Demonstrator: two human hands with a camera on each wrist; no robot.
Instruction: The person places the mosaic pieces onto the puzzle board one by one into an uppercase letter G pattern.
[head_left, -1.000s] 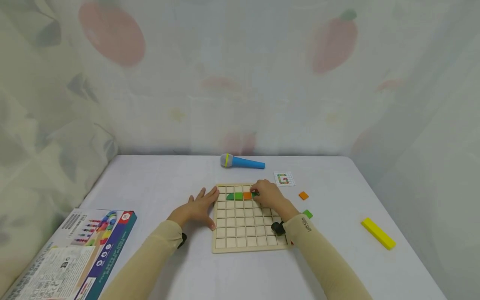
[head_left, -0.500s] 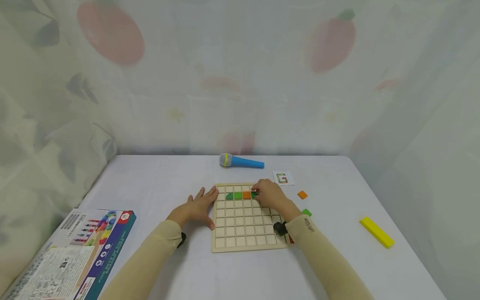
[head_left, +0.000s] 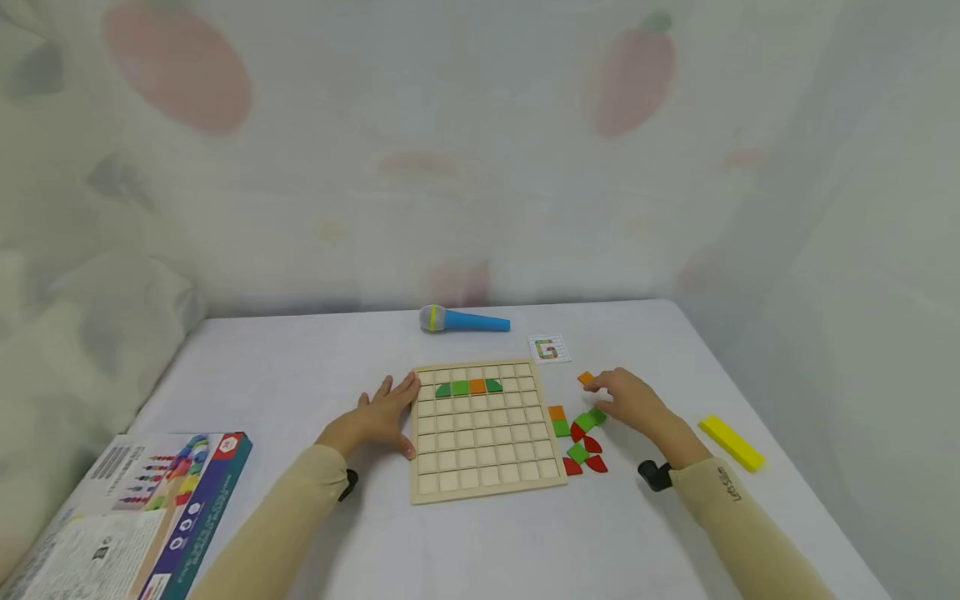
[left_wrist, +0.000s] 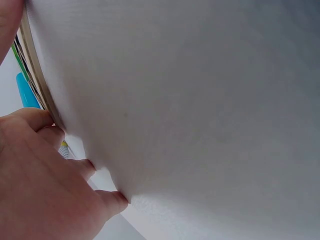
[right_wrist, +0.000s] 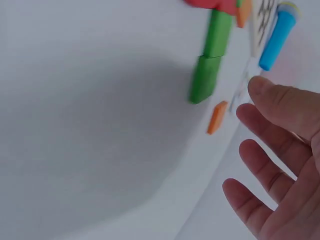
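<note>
Gone from the top row of the pale wooden grid board [head_left: 487, 493] and out to the middle right of the frame: right hand [head_left: 633, 402], fingers [right_wrist: 270, 170] spread and relaxed, holding nothing. Hovers with fingertips just beside the small orange square tile [head_left: 586, 378], apparently not touching it yet. Same tile shows in the wrist view [right_wrist: 217, 117], a little clear of the fingers.

Left hand [head_left: 382, 417] lies flat with straight fingers against the board's left edge, just steadying it. Sitting on the board's second row: a short green-and-orange run of pieces [head_left: 468, 387]. Between board and right hand, a loose scatter of green, red and orange pieces [head_left: 581, 437].

Looks like the fetch-the-next-piece step, honestly. Next move probably calls for closing thumb and forefinger on that thin flat tile and lifting it cleanly off the white table [head_left: 300, 375] without nudging the scatter beside it. Worth checking against the small printed pattern card [head_left: 547, 349] above before picking a cell.
</note>
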